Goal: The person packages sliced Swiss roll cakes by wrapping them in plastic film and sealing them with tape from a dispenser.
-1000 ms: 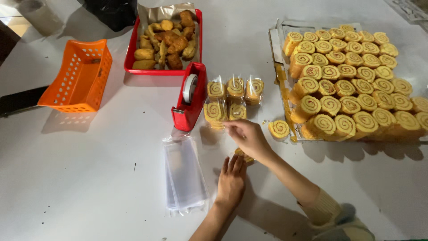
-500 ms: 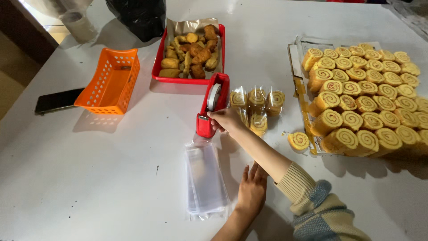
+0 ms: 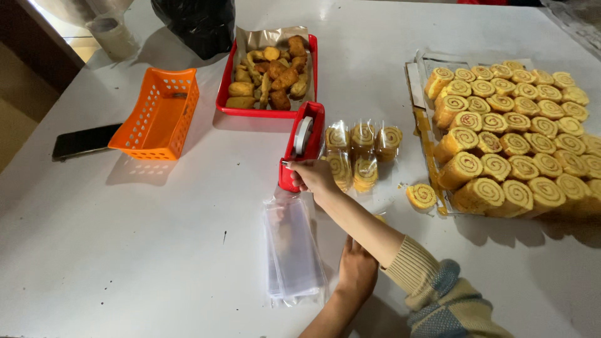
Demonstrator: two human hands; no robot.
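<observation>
Head view: right hand (image 3: 315,177) now at red tape dispenser (image 3: 302,145), off the rolls.

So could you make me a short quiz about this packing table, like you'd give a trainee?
1. True or false: the right hand is at the front of the red tape dispenser.
2. How many bagged swirl roll slices lie beside the dispenser?
3. Where does the left hand rest: A) in the orange basket, B) on the white table by the stack of clear bags, C) on the red tray of fried pieces?

Key: 1 true; 2 five; 3 B.
</observation>
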